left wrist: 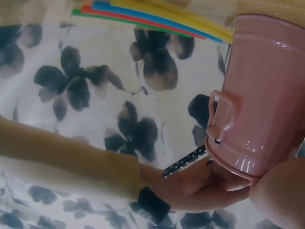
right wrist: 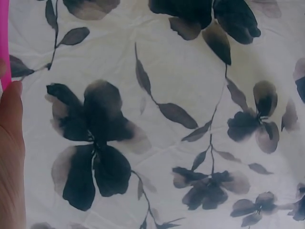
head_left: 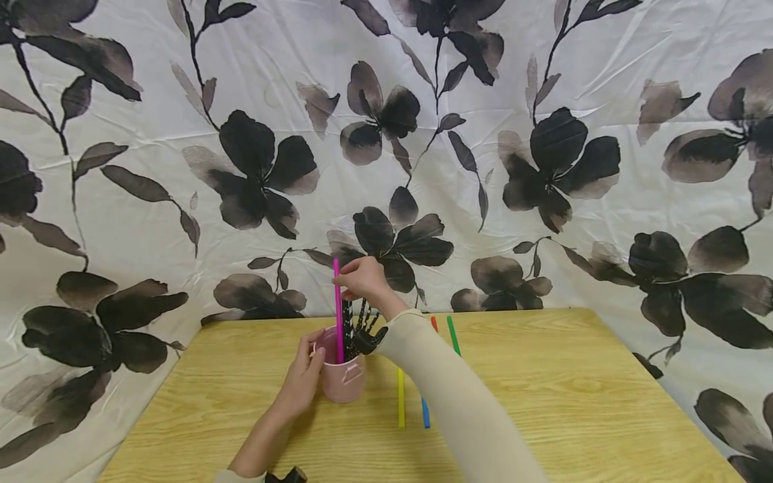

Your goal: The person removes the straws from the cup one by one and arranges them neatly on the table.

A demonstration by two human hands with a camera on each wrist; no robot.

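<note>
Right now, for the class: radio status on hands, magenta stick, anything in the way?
Left hand holding pink cup. Right hand pinching magenta stick, lower end inside cup. Dotted black stick also at cup's mouth; no clear obstruction visible.

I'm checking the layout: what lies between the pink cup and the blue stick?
The yellow stick lies between the cup and the blue stick, as the head view shows.

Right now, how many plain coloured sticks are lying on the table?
4, right of the pink cup: from left, yellow stick, blue stick, red stick, green stick. The right sleeve could hide others.
</note>
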